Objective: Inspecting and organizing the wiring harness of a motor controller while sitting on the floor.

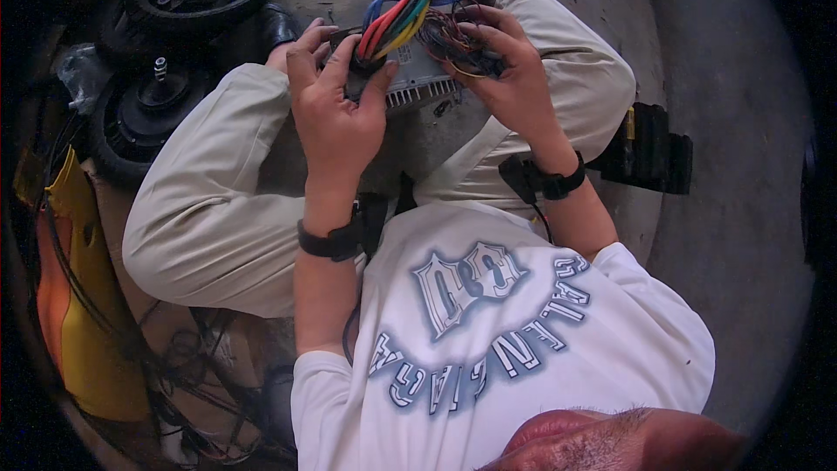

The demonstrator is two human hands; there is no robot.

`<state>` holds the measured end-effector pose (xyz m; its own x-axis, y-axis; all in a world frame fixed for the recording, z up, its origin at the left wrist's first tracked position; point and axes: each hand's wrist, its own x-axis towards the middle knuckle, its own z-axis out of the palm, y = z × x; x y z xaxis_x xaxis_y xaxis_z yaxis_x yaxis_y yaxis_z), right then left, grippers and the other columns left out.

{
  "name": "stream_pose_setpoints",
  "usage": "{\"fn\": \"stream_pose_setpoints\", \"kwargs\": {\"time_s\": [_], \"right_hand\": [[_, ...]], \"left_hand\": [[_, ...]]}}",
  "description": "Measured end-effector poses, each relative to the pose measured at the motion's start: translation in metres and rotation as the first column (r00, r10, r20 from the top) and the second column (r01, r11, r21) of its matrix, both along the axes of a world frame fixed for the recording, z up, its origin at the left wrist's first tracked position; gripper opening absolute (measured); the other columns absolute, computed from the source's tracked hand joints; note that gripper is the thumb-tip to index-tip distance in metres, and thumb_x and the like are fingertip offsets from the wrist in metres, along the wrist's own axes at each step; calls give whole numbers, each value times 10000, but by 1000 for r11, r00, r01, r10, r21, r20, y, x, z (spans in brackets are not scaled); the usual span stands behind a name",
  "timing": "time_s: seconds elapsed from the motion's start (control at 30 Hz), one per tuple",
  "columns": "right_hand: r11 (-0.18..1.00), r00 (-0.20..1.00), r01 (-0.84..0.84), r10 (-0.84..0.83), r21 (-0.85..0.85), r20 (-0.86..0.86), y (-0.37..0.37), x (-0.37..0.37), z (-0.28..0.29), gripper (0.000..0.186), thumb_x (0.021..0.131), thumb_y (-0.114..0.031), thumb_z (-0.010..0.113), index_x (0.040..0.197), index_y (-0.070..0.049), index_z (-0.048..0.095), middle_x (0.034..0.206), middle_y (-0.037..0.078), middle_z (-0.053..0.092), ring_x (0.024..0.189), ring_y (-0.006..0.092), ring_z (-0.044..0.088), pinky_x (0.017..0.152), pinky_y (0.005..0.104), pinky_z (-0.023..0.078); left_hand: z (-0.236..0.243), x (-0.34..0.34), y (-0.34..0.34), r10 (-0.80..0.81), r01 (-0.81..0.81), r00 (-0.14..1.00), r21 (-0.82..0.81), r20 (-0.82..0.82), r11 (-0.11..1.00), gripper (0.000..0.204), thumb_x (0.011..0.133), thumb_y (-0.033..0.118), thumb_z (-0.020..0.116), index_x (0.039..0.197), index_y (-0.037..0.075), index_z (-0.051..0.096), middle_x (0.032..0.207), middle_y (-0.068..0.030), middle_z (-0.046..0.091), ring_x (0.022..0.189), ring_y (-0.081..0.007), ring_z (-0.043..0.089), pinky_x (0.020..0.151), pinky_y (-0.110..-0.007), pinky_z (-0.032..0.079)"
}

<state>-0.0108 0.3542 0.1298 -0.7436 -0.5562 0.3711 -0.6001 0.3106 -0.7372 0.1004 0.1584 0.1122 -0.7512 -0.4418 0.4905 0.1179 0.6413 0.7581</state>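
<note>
My left hand (339, 112) grips the left end of a silver finned metal box (410, 78), fingers curled over its top near where thick red, yellow, green and blue cables (399, 13) come out. The cables are bunched, arch upward and end in metal lugs. My right hand (514, 74) holds the box's right end, its fingers curled around a tangled bundle of thin dark wires (440, 35). The underside of the box is hidden.
My bent legs in light trousers surround the box on the concrete floor (724, 78). Black tyred wheels (153, 118) and a clear bag (83, 74) lie left, beside yellow-orange material (83, 296), cardboard and tangled cables. A black object (654, 157) sits right of my knee.
</note>
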Motion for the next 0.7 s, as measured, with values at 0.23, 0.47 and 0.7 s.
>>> {"fn": "stream_pose_setpoints", "kwargs": {"time_s": [0.23,0.47,0.7], "right_hand": [[999,999,6,-4,-43,44,2,-3,-10,479,734,-90,861,1183,-16,715,1294,175,612,1179,324,638,994,366,526],[999,988,-11,19,-48,155,11,-9,-8,514,691,-109,893,1172,-36,726,1304,172,604,1190,318,637,1007,370,522],[987,951,-75,114,-142,288,38,-10,2,583,727,-246,917,1230,-28,718,1411,168,580,1290,298,577,1079,376,450]], "left_hand": [[2,2,-10,-87,86,995,8,45,996,421,820,68,820,1216,-8,700,1311,-173,575,1273,-342,561,1078,-420,448],[-1,-2,-6,-78,77,997,14,25,997,422,795,110,847,1174,-7,702,1271,-190,598,1247,-364,578,1046,-438,453],[4,-3,1,-34,34,999,20,-9,999,464,735,132,903,1144,15,717,1257,-197,598,1265,-391,572,1048,-470,456]]}}
